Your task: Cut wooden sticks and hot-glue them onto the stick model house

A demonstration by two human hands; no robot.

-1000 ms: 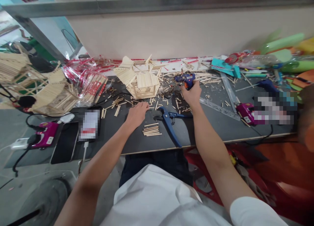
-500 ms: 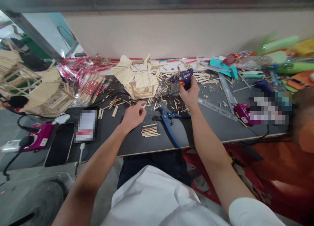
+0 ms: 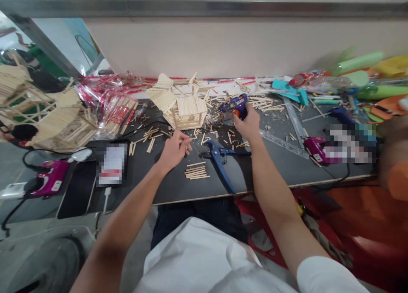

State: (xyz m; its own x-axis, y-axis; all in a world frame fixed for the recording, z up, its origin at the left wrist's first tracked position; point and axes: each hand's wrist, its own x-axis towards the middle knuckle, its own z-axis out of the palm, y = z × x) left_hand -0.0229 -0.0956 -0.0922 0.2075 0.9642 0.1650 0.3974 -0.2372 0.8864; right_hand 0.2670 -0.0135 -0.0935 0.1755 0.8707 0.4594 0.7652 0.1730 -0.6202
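My right hand (image 3: pixel 247 124) is closed round a blue glue gun (image 3: pixel 235 105), its nozzle pointing left toward a small house of wooden sticks (image 3: pixel 185 105). My left hand (image 3: pixel 173 149) pinches a short wooden stick (image 3: pixel 185 141) just above the dark table (image 3: pixel 274 167). A little pile of cut sticks (image 3: pixel 196 170) lies right of that hand. Blue cutting pliers (image 3: pixel 219 159) lie between my two hands.
Bags of sticks in red-printed plastic (image 3: pixel 110 100) and another stick model (image 3: pixel 65 123) sit at the left. A phone (image 3: pixel 111 162), a purple glue gun (image 3: pixel 49 180), a metal ruler (image 3: pixel 282 141) and another purple glue gun (image 3: pixel 315 147) lie around. Coloured craft material (image 3: pixel 366 78) crowds the right.
My right hand has lifted the blue glue gun off the table and turned its nozzle to the left. My left hand has picked up a short stick and raised it slightly.
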